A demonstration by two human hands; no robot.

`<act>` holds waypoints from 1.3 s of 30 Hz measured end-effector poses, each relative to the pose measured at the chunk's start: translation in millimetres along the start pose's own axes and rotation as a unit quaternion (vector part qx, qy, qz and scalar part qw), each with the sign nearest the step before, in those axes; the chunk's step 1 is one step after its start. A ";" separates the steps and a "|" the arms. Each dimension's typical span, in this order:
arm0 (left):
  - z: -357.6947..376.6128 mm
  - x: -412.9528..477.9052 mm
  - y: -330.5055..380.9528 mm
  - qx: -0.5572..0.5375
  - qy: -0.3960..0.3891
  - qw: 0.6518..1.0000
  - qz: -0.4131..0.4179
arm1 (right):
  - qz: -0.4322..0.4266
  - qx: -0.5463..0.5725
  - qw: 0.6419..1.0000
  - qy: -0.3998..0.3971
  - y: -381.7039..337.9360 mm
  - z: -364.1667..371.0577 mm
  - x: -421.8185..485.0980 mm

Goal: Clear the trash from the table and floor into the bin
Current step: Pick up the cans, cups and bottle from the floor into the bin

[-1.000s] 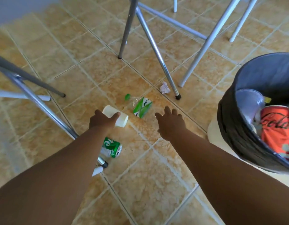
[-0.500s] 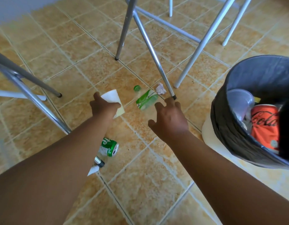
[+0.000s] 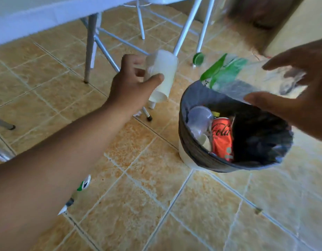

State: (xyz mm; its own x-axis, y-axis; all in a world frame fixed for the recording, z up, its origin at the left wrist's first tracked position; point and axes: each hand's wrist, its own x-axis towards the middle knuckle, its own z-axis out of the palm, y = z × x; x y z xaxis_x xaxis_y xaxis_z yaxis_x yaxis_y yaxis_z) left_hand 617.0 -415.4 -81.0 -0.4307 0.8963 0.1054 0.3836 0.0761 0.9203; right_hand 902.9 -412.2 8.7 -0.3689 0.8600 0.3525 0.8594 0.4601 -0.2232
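Note:
My left hand (image 3: 131, 84) grips a white paper cup (image 3: 162, 75), held tilted in the air to the left of the bin. My right hand (image 3: 301, 93) holds a clear plastic bottle with a green label (image 3: 247, 77) and a green cap (image 3: 198, 58), lying sideways above the bin's far rim. The bin (image 3: 196, 147) has a dark liner and holds a red Coca-Cola can (image 3: 221, 138) and a clear plastic cup (image 3: 200, 118). A green can (image 3: 84, 183) lies on the floor, mostly hidden behind my left forearm.
A white table edge (image 3: 47, 13) runs across the top left, with grey and white metal legs (image 3: 88, 49) standing on the tan tiled floor (image 3: 138, 205). A small scrap of white paper (image 3: 137, 114) lies near a leg's foot.
Both hands rose from the floor toward the bin. My right hand took hold of the green-label bottle and lifted it over the bin; my left hand carried the white cup up beside it.

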 end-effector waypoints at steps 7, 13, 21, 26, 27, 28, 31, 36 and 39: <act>80.6 -32.0 44.9 0.081 -0.134 0.985 0.070 | 0.083 -0.053 0.994 -0.052 65.8 11.4 -50.7; 89.7 -37.9 36.7 0.115 -0.152 0.980 0.055 | 0.076 -0.164 0.977 -0.114 62.0 32.3 -60.3; 3.0 -14.4 -20.6 0.133 -0.055 0.990 0.010 | -0.039 -0.266 0.960 -0.076 33.7 50.8 -38.4; -71.1 -3.2 -85.6 0.266 -0.115 0.952 -0.102 | -0.093 -0.256 0.956 -0.105 -9.5 77.3 -18.2; -85.0 -4.0 -99.9 0.295 -0.143 0.937 -0.123 | -0.111 -0.240 0.958 -0.108 -27.0 79.4 -15.2; -97.0 -6.3 -113.0 0.320 -0.168 0.922 -0.138 | -0.133 -0.216 0.961 -0.111 -45.8 81.8 -13.4; -123.3 -19.5 -150.0 0.375 -0.234 0.881 -0.166 | -0.191 -0.132 0.965 -0.124 -109.4 95.2 -16.8; -137.3 -47.6 -203.8 0.435 -0.367 0.795 -0.207 | -0.208 -0.049 0.957 -0.194 -174.5 184.0 -14.4; -138.5 -57.4 -228.1 0.492 -0.432 0.735 -0.177 | -0.142 -0.016 0.957 -0.251 -184.4 256.2 -0.6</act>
State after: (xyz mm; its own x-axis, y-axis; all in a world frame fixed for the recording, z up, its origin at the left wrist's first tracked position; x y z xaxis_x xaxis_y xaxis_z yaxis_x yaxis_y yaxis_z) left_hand 441.1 -544.8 -244.9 -0.1304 0.6546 -0.7446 0.9603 0.2703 0.0695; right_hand 653.9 -441.1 -183.1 -0.7066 0.7020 -0.0888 0.7061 0.6914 -0.1529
